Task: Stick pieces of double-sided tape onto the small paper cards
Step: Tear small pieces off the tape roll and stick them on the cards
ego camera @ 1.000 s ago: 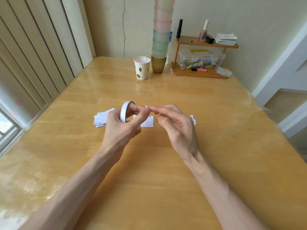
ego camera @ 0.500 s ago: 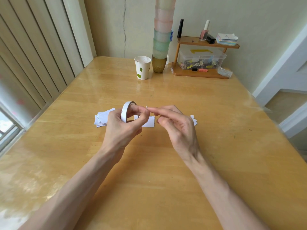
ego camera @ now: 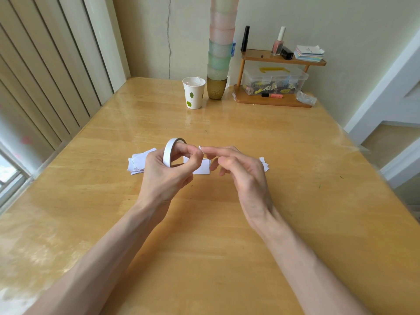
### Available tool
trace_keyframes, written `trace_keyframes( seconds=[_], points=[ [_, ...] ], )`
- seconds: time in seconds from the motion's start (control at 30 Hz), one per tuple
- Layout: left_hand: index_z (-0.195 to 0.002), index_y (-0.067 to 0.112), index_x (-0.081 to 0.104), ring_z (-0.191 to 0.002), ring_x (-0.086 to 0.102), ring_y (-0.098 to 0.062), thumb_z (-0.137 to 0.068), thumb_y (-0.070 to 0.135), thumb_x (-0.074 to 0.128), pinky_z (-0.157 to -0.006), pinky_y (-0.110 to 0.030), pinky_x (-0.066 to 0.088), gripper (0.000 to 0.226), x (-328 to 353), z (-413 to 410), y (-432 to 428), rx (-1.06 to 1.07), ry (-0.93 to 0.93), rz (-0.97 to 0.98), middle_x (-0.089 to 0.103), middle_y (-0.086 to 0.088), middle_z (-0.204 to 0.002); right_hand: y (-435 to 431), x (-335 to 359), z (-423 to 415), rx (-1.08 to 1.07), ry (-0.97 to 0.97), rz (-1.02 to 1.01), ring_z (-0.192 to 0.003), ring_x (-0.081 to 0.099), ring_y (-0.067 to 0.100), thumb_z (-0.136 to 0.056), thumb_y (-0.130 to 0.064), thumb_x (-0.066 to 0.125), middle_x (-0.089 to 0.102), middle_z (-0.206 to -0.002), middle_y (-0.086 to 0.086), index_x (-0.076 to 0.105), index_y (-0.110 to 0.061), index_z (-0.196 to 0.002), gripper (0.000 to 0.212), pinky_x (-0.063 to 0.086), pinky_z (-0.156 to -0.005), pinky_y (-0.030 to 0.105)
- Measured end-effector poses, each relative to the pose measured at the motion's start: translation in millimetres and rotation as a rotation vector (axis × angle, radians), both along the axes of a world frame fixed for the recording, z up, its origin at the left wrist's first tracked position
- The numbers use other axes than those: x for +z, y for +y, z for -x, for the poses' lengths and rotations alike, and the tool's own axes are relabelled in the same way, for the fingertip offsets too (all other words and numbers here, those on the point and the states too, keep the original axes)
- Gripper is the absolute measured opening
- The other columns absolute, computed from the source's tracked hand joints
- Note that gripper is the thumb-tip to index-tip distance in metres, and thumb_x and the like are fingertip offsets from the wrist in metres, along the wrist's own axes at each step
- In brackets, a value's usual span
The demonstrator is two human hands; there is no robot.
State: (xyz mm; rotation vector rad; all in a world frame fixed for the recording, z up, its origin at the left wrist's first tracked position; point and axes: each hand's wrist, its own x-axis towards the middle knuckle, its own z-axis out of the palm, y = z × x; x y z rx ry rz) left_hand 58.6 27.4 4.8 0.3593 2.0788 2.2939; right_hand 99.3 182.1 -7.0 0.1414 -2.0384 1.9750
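Tape end (ego camera: 200, 148), barely shifted, between opposing fingers (ego camera: 212, 151)

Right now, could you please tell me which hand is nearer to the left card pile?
Left. The left hand, holding the tape roll, is just right of the pile; the right hand is farther right.
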Motion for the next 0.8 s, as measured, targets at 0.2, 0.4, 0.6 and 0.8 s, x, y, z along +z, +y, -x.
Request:
trace_keyframes(
  seconds=[0.2, 0.4, 0.6, 0.8],
  points=[
    [-0.075, 0.013, 0.069, -0.049, 0.032, -0.013, -0.092, 0.009, 0.075, -0.047, -0.017, 0.031, 0.019, -0.9, 0.4, -0.7, -0.013, 0.002, -0.013, 0.049, 0.014, -0.056, 2.1, 1.3, 0.8, 0.018, -0.054, 0.135, -0.093, 0.061, 0.022, -0.094, -0.021, 0.048, 0.075, -0.106, 0.010, 0.082, -0.015, -0.108, 0.037, 0.043, -0.086, 0.040],
    [-0.079, 0.013, 0.069, -0.047, 0.031, -0.015, -0.094, 0.021, 0.074, -0.047, -0.018, 0.030, 0.017, -0.8, 0.7, -1.7, -0.035, 0.003, -0.003, 0.049, 0.013, -0.056, 2.5, 4.1, -0.4, -0.005, -0.044, 0.108, -0.090, 0.062, 0.017, -0.093, -0.019, 0.051, 0.076, -0.103, 0.004, 0.082, -0.013, -0.108, 0.035, 0.045, -0.083, 0.035],
    [-0.081, 0.010, 0.064, -0.045, 0.031, -0.012, -0.095, 0.023, 0.072, -0.048, -0.018, 0.030, 0.021, 0.4, -0.3, -1.4, -0.024, 0.016, 0.006, 0.048, 0.015, -0.052, 0.0, 3.6, -3.1, -0.083, 0.001, 0.061, -0.081, 0.066, 0.013, -0.093, -0.004, 0.075, 0.078, -0.094, -0.001, 0.080, -0.009, -0.098, 0.009, 0.051, -0.077, 0.019],
    [-0.080, 0.013, 0.064, -0.045, 0.033, -0.011, -0.092, 0.027, 0.076, -0.048, -0.017, 0.031, 0.022, 0.3, -0.7, -1.3, -0.033, 0.018, 0.006, 0.048, 0.015, -0.053, 0.7, 4.0, -1.2, -0.112, 0.009, 0.056, -0.074, 0.063, 0.008, -0.094, -0.009, 0.074, 0.072, -0.079, -0.010, 0.077, -0.007, -0.092, 0.004, 0.048, -0.072, 0.019]
  ],
)
